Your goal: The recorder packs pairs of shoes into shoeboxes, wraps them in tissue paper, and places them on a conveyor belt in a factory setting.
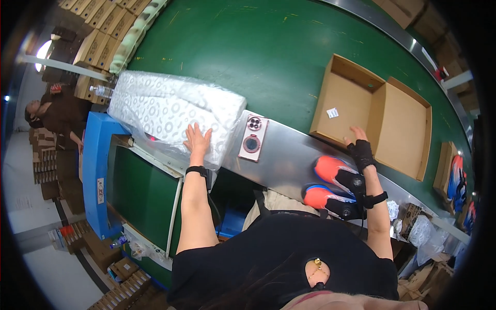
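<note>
My left hand (197,140) lies with fingers spread on a stack of white wrapping paper (170,103) printed with grey rings, partly covered by clear plastic. My right hand (360,146), in a black fingerless glove, reaches over the near edge of an open brown cardboard box (323,116). Its fingers are stretched out and apart, holding nothing that I can see. A small white label lies inside the box. Beside my right wrist, a pair of orange-red shoes (330,170) with blue and black parts rests on the metal edge.
A pink phone (253,137) lies on the metal strip (284,150) between my hands. Green conveyor belt (232,41) stretches beyond. A blue machine frame (98,175) stands left, near a plastic bottle (102,91) and another person (57,116). Another shoe box (445,178) sits far right.
</note>
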The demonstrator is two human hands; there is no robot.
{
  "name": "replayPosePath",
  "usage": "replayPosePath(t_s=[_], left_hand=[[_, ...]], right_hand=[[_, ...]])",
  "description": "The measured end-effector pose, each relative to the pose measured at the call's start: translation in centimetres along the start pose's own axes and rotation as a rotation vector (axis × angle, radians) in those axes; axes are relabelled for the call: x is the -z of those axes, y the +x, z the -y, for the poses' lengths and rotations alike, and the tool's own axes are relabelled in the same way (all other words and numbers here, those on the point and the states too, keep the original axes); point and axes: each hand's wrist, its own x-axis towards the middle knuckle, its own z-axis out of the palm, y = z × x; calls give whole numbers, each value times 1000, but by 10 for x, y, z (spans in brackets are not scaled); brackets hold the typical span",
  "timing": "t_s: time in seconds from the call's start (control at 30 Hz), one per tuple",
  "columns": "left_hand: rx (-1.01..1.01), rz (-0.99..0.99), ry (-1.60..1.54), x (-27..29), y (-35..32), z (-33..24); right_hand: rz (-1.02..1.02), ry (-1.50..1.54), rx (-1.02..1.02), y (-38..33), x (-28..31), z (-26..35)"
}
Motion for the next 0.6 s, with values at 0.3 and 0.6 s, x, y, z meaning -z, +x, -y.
replayPosePath(t_s=[0.3, 0.6], left_hand=[[-119, 179, 95, 17, 25, 11], [-123, -330, 34, 46, 60, 37]], right_hand=[[115, -44, -190, 10, -33, 47], [293, -198, -195, 11, -24, 67]])
